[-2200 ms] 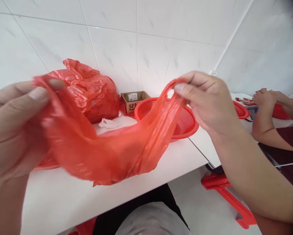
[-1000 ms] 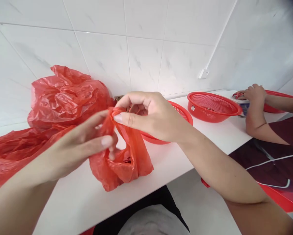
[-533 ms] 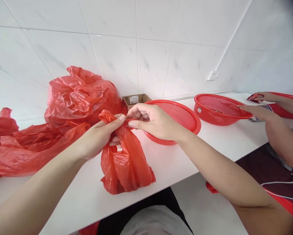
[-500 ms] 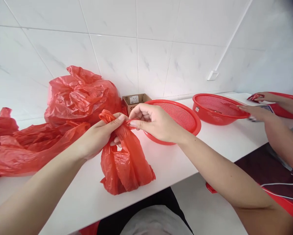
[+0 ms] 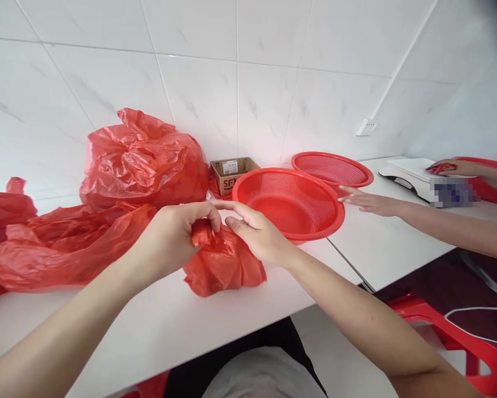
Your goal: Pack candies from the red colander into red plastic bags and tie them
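Observation:
A small knotted-looking red plastic bag (image 5: pixel 227 268) rests on the white table in front of me, squat and crumpled. My left hand (image 5: pixel 186 229) has its fingers curled round the gathered top of the bag. On the other side, my right hand (image 5: pixel 256 229) bends over the same top, thumb and fingers closed on the plastic. The fingertips of both hands meet there and partly hide the gathered part. What lies inside the bag cannot be seen.
A large full red bag (image 5: pixel 144 166) and a crumpled red bag (image 5: pixel 49 254) lie left. Behind are a cardboard box (image 5: pixel 231 171), a red colander (image 5: pixel 236 193) and another colander (image 5: pixel 366 179). A co-worker's hand (image 5: pixel 368 202) reaches in near a white scale (image 5: pixel 409 177).
The small bag's top has been lowered, and the bag is squatter, with both my hands still at it. The farther colander has moved left behind the near one, along with the co-worker's hand.

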